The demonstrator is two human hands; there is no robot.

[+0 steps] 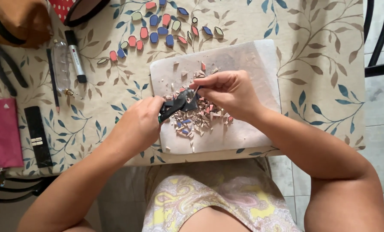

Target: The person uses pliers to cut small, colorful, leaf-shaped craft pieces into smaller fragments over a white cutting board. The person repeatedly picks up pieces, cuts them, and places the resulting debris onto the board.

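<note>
The left hand is closed around the handles of black tile nippers, whose head lies over a heap of broken tile chips on a white sheet at the desk's near edge. The right hand pinches a small tile piece at the nippers' head. Toward the far edge lie shaped pink and blue tile pieces; toward the left edge, a marker, pencil and pliers.

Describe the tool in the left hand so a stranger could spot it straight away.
Start at the white sheet on the leaf-patterned tablecloth; over its heap of broken tile chips the left hand grips black nippers. They are the only dark tool on that sheet, unlike the long pliers at the table's far left.
</note>
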